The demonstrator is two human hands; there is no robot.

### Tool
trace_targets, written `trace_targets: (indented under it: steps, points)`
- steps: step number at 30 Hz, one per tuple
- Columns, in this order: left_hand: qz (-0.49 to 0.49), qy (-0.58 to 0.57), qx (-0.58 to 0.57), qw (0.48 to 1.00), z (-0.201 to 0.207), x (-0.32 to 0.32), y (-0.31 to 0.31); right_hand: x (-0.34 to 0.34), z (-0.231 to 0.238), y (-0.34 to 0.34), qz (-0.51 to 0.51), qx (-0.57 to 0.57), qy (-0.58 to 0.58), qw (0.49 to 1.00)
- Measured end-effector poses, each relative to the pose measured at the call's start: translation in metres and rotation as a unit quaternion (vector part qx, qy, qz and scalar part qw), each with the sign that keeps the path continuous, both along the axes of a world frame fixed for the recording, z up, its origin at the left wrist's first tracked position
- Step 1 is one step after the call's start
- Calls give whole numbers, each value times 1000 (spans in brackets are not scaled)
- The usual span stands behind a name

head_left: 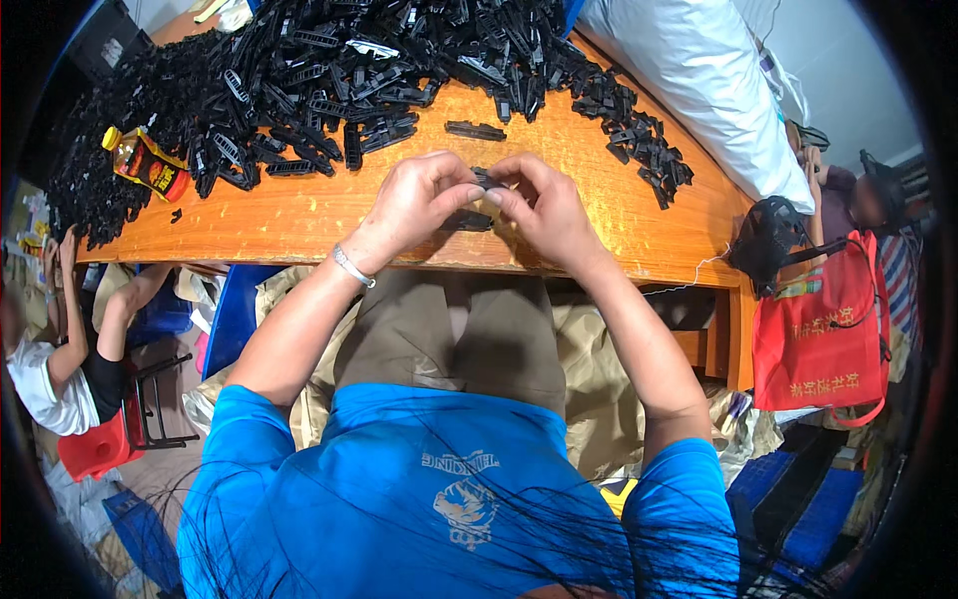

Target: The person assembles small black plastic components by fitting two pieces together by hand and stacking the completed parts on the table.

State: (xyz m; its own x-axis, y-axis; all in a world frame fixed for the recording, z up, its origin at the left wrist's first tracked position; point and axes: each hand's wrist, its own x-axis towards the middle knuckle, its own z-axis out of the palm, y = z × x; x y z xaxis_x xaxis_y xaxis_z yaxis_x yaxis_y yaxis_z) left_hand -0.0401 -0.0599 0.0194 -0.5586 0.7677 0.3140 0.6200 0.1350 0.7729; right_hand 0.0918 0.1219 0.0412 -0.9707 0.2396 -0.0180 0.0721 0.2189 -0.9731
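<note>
Over the near part of the wooden table [299, 230], my left hand [411, 203] and my right hand [551, 208] meet, fingertips pinched together. Between them is a small black plastic part [482, 178], mostly hidden by the fingers. Just beneath my hands lies a black plastic piece [467, 221], close to the table's front edge. A long, narrow black piece [475, 131] rests alone beyond my hands. Farther back a big heap of similar black plastic parts [329, 75] spreads over the table. To the right is a smaller pile of short black parts [639, 130].
A bottle with a yellow cap and a red-and-black label [150, 163] lies against the heap at left. A large white sack [714, 90] lies along the right edge. A red bag [823, 329] hangs at the right corner. Another person [60, 369] sits at far left.
</note>
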Motion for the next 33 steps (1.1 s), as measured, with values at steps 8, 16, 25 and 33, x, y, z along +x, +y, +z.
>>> trace_targets:
  steps: [8,16,25,33]
  points:
    - [86,97,3,992,0,-11,4,-6,-15,5,-86,406,191,890]
    - [80,150,-39,985,-28,-25,3,-27,-37,23,-77,402,103,907]
    - [82,161,-12,983,-30,-30,12,-58,-27,47,62,455,142,877]
    - [37,136,-59,988,-25,-22,12,-36,-38,35,37,437,107,892]
